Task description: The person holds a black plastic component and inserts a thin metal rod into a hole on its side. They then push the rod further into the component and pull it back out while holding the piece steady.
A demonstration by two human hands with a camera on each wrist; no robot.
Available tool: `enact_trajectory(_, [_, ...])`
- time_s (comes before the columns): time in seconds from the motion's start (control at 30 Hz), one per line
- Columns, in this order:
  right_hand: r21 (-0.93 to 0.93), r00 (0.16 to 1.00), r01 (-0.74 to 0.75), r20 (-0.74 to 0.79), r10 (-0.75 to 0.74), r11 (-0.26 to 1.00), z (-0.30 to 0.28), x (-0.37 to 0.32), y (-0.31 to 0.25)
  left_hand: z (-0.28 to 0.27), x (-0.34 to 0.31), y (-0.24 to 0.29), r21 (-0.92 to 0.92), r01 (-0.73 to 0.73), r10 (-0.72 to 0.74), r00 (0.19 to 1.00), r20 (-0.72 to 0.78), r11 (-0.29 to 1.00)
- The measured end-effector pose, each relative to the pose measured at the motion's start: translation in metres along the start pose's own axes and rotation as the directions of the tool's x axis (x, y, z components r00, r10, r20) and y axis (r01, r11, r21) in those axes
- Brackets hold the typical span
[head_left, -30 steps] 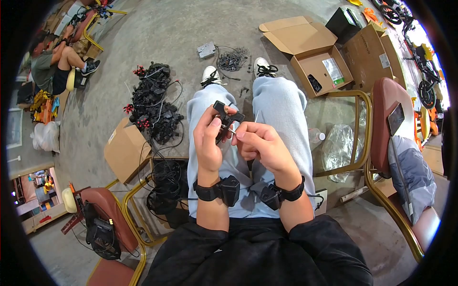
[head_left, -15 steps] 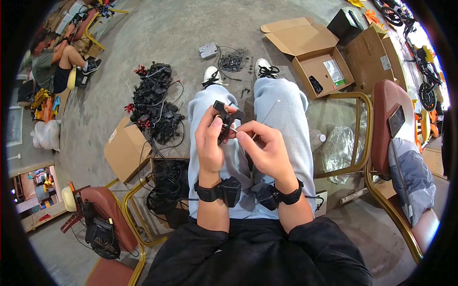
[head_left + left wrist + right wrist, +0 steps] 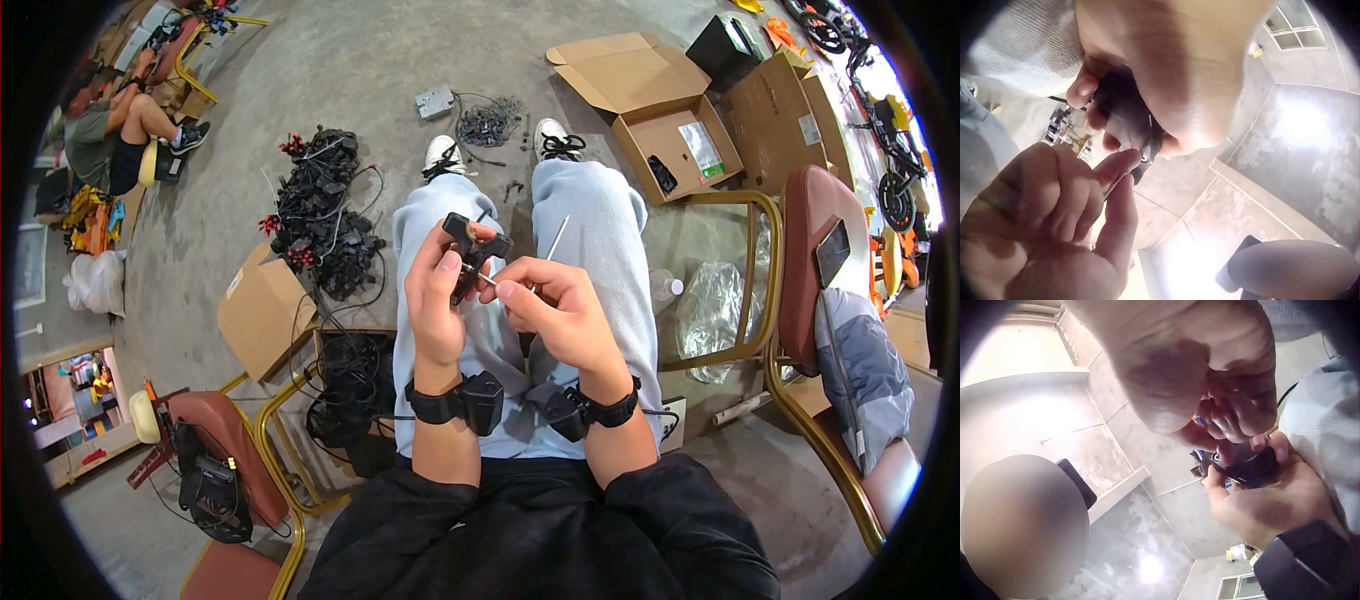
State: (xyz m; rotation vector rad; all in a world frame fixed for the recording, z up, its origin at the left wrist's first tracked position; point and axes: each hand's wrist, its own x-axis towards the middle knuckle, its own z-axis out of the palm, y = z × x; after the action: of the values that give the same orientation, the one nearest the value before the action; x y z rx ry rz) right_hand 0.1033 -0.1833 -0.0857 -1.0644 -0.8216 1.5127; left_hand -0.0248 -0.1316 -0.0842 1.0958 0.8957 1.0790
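My left hand (image 3: 437,310) grips a black plastic part (image 3: 457,228) above the lap, thumb on the near side and fingers behind. In the left wrist view the dark part (image 3: 1119,103) shows a small round metal-rimmed hole near its end. The right hand (image 3: 560,310) pinches a thin metal hex key (image 3: 558,240) between thumb and curled fingers. Its long arm points up over the right knee, and a short metal length reaches from the fingertips to the part. In the right wrist view, the right fingertips are right at the black part (image 3: 1250,469); the key is hidden.
Black cabled modules (image 3: 325,215) lie piled on the floor to the left. Ahead of the shoes are a grey metal box (image 3: 434,102) and a heap of small dark pieces (image 3: 487,126). An open cardboard box (image 3: 640,160) and chairs (image 3: 810,270) stand around; another person sits far left.
The hex key's long arm has swung about, tilting right half a second ago and standing steeper now. Right-hand fingers have shifted on it; the left hand holds the black part nearly still.
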Motion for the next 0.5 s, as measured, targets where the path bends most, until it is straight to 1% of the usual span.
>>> enact_trajectory(0.07, [0.180,0.995,-0.090,0.070,0.078,0.980,-0.0030,0.0001,0.0007,0.0002,-0.0004,0.0015,0.017,0.005,-0.005,1.000,-0.005,1.000])
enact_trajectory(0.1, [0.180,0.994,-0.090,0.070,0.078,0.980,-0.0036,0.0006,0.0005,0.0004,0.0000,0.0018,0.029,-0.002,0.002,1.000,0.009,1.000])
enact_trajectory(0.17, [0.317,0.991,-0.112,0.099,0.085,0.942,-0.0048,0.0014,0.0000,0.0004,0.0002,0.0016,0.040,-0.010,0.009,1.000,0.023,0.999])
enact_trajectory(0.23, [0.320,0.990,-0.122,0.105,0.093,0.939,-0.0053,0.0012,-0.0004,-0.0005,0.0001,0.0007,0.043,-0.021,0.019,0.999,0.048,0.999])
enact_trajectory(0.3, [0.324,0.989,-0.132,0.112,0.100,0.937,-0.0059,0.0013,-0.0008,0.0001,0.0000,0.0014,0.051,-0.015,0.013,0.999,0.039,0.999])
enact_trajectory(0.37, [0.328,0.981,-0.174,0.140,0.135,0.928,-0.0068,0.0016,-0.0016,0.0002,0.0000,0.0012,0.060,-0.009,0.007,1.000,0.030,0.998])
enact_trajectory(0.43, [0.347,0.977,-0.192,0.153,0.147,0.918,-0.0085,0.0014,-0.0020,0.0001,-0.0001,-0.0001,0.065,-0.035,0.032,0.998,0.048,0.997])
enact_trajectory(0.5, [0.366,0.973,-0.211,0.167,0.159,0.906,-0.0086,0.0011,-0.0010,0.0019,-0.0001,0.0011,0.081,-0.030,0.028,0.999,0.037,0.996])
